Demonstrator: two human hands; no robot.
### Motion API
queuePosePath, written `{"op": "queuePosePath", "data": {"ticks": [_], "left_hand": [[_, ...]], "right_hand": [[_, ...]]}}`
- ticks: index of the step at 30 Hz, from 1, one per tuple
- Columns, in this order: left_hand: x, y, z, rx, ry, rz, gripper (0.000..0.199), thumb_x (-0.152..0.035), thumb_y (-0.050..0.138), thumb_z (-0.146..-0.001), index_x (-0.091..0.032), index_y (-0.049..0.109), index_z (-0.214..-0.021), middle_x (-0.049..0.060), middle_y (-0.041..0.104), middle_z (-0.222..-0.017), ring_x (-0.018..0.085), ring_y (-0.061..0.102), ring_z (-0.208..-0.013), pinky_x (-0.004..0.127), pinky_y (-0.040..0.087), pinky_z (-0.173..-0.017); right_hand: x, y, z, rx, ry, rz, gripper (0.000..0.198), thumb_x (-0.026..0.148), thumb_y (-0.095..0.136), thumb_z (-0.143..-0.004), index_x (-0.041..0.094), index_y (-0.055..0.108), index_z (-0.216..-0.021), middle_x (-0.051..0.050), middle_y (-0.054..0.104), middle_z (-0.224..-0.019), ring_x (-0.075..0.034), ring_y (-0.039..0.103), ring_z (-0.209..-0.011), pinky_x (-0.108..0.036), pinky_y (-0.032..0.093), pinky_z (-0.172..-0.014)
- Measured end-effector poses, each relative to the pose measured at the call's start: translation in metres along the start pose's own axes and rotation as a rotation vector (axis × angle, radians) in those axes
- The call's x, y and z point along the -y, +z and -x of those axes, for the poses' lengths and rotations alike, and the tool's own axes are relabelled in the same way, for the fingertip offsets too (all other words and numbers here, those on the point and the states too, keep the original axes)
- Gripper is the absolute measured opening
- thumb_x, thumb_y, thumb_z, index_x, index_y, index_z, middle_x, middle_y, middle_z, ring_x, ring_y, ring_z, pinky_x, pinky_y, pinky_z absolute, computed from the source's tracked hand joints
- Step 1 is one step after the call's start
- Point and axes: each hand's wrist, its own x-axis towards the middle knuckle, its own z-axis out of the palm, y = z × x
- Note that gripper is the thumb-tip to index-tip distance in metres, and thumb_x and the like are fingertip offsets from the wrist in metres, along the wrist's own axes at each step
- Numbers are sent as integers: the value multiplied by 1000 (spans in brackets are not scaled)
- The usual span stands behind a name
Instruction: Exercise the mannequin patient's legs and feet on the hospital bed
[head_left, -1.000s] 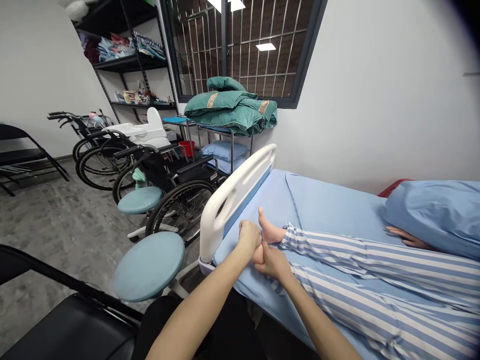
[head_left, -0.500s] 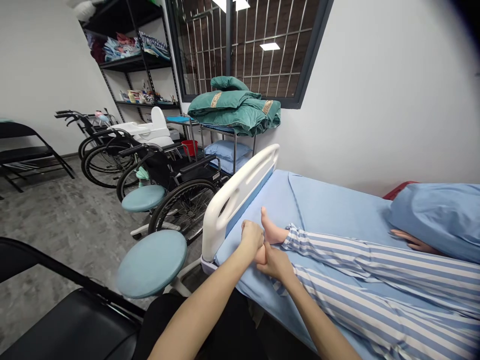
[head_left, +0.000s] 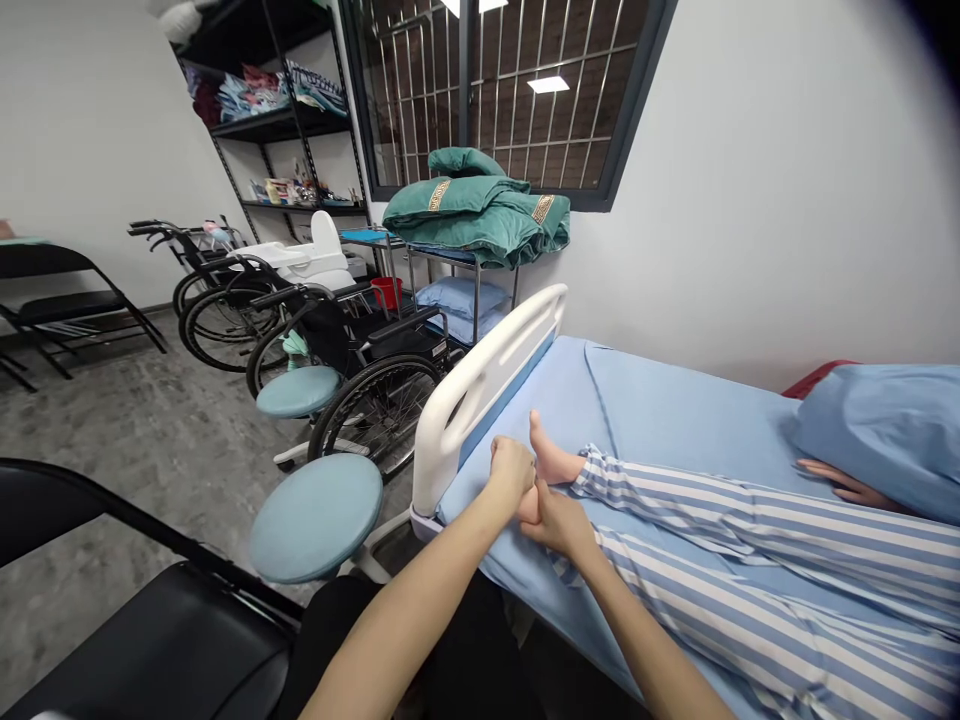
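Observation:
On the blue-sheeted bed point(head_left: 660, 400) lie two legs in blue-and-white striped trousers point(head_left: 697, 585). My left hand point(head_left: 512, 468) is closed around the front part of the near foot point(head_left: 529, 505), covering its toes. At the ankle of that same foot, my right hand point(head_left: 562, 522) wraps round with thumb and fingers. The far foot point(head_left: 553, 455) stands bare with toes up, just beyond my hands and untouched. Most of the near foot is hidden behind my fingers.
The white bed end board point(head_left: 491, 370) rises left of the feet. Round blue stools point(head_left: 319, 515), wheelchairs point(head_left: 382, 400) and a black folding chair point(head_left: 172, 640) stand to the left. Green folded quilts point(head_left: 480, 215) lie on a trolley. Another hand point(head_left: 851, 485) rests under a blue cover.
The whole view has shifted slightly, so things appear a little farther right. Both hands keep their hold on the near foot, with little visible movement.

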Motion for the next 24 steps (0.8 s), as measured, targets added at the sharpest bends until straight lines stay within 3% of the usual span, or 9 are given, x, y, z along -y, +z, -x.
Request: {"op": "queuePosePath", "data": {"ticks": [16,24], "left_hand": [[-1,-2,2,18,0,-32,19,-14,44,-72,-14,63,-73,7,53,-62,19,50,-63,33,30,-59],[0,-10,5,35,-12,-43,20,-15,43,-73,-13,62,-77,7,53,-61,17,51,-60,30,31,-55]], "right_hand": [[-1,-3,1,21,7,-69,60,35,56,-63,15,32,-115,-8,60,-82,-20,55,-72,-23,28,-55],[-4,7,0,-52,-36,-50,56,37,54,-63,14,36,-111,-7,59,-80,-22,55,-72,-26,27,-55]]}}
